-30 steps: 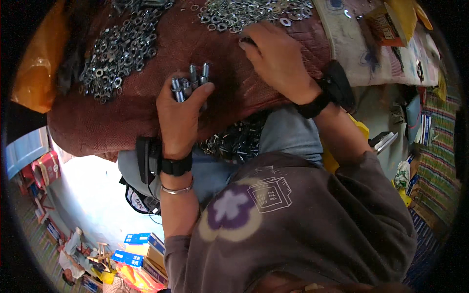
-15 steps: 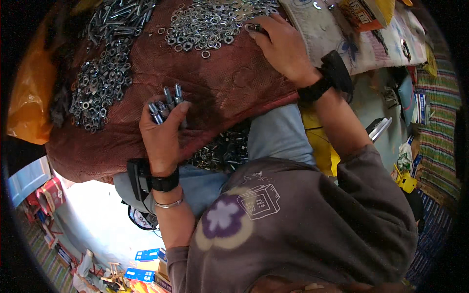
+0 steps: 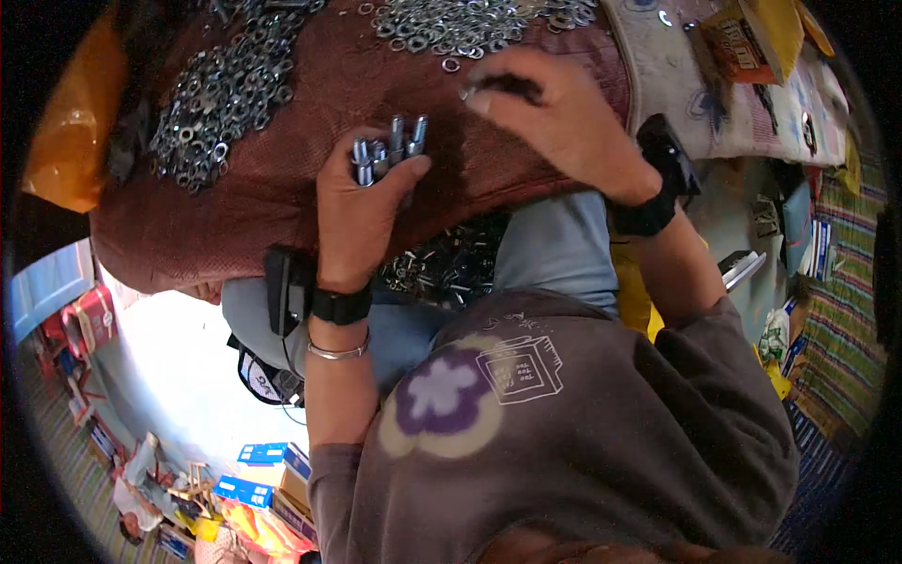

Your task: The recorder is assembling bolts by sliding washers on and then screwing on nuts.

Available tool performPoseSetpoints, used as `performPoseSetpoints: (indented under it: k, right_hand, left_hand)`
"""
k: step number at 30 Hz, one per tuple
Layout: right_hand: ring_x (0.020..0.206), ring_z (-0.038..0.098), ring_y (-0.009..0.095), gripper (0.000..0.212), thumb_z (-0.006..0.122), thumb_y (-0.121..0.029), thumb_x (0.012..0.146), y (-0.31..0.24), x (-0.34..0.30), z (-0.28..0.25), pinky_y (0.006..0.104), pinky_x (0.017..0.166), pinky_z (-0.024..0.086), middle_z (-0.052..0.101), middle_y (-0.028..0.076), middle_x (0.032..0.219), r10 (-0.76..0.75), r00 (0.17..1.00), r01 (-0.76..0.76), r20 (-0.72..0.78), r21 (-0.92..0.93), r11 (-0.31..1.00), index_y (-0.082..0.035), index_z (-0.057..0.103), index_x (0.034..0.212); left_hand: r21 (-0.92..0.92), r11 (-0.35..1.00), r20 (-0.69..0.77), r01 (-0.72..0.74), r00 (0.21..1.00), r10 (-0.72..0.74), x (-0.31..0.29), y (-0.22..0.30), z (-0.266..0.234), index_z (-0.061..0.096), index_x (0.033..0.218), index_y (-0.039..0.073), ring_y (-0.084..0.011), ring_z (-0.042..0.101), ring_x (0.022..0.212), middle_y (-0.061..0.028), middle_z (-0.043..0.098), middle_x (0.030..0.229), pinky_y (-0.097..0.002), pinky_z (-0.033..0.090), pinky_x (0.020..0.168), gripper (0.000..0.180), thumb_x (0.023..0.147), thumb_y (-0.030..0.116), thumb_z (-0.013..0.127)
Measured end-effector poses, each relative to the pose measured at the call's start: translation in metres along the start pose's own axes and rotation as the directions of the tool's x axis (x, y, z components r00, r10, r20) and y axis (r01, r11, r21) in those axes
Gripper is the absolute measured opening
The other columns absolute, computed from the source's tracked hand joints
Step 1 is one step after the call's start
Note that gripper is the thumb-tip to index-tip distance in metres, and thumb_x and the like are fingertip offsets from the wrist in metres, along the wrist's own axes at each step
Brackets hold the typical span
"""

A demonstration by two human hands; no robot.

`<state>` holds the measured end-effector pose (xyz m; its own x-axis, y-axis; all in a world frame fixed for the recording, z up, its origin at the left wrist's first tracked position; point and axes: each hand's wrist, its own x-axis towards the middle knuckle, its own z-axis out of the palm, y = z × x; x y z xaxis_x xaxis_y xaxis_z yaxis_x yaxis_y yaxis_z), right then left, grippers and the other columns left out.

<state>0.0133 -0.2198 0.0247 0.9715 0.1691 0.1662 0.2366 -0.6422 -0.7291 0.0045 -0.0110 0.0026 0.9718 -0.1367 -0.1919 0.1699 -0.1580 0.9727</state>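
Observation:
My left hand (image 3: 352,216) is closed round several silver bolts (image 3: 396,141), whose threaded ends stick up between thumb and fingers. To its right my right hand (image 3: 573,127) hovers over the cloth, thumb and fingertips pinched and smeared by motion. At those fingertips shows a small shiny piece that looks like a washer (image 3: 467,93), mostly hidden. Just beyond the right hand spreads a pile of silver washers (image 3: 451,28). A heap of hex nuts (image 3: 211,122) lies at the far left, with more bolts (image 3: 272,6) past it at the upper edge.
The dark red cloth (image 3: 282,179) covers the work surface before my knees. Beside it on the right lies a pale patterned cloth (image 3: 667,75) with an orange-and-yellow packet (image 3: 742,47). Below the edge, dark and metal small parts (image 3: 446,263) sit by my legs. An orange bag (image 3: 75,122) hangs left.
My right hand has come away from the washer pile toward me and nearer the left hand. The left hand keeps its bolts. The whole view has shifted a little.

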Motion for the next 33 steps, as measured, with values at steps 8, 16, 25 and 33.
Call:
performPoseSetpoints:
  k: [8,16,25,33]
  right_hand:
    - [0.08,0.05,0.006,0.021,0.063,-0.013,0.081,-0.019,0.003,0.022,0.0232,0.068,0.042,0.056,0.002,0.085,0.102,0.976,-0.149,0.194,0.247,0.958,0.002,0.058,0.096]
    - [0.068,0.055,0.013,0.025,0.065,-0.019,0.077,-0.017,0.007,0.027,0.0288,0.062,0.045,0.06,0.013,0.074,0.051,0.996,-0.072,0.076,0.303,0.95,0.004,0.06,0.088]
    - [0.067,0.049,0.007,0.022,0.064,-0.012,0.078,-0.025,0.008,0.032,0.0225,0.06,0.042,0.053,0.004,0.077,-0.003,0.97,-0.026,0.243,0.114,0.993,0.001,0.057,0.095]
    - [0.077,0.057,0.038,0.019,0.057,-0.017,0.077,0.007,0.019,0.027,0.0428,0.066,0.046,0.058,0.019,0.082,-0.079,0.983,0.034,-0.163,-0.263,0.964,0.0,0.058,0.086]
  left_hand:
    - [-0.09,0.996,0.079,-0.018,0.997,0.025,0.001,-0.004,-0.004,0.054,0.085,0.004,-0.0017,0.045,0.059,0.005,0.052,0.068,-0.0179,0.039,0.05,0.023,0.071,0.003,0.071]
    - [0.056,0.995,0.066,-0.086,0.994,0.082,0.001,-0.007,-0.008,0.053,0.08,0.003,-0.0037,0.04,0.061,0.0044,0.048,0.065,-0.0205,0.038,0.054,0.022,0.069,0.003,0.072]
    - [0.11,0.98,0.033,-0.165,0.986,0.163,0.002,-0.005,-0.007,0.053,0.082,0.002,-0.0039,0.04,0.062,0.0039,0.048,0.065,-0.0209,0.038,0.055,0.021,0.07,0.003,0.07]
    - [-0.05,0.997,0.049,0.06,0.997,-0.057,0.002,-0.002,-0.011,0.057,0.088,0.005,-0.0035,0.045,0.059,0.0038,0.053,0.069,-0.0184,0.038,0.052,0.022,0.071,0.006,0.071]
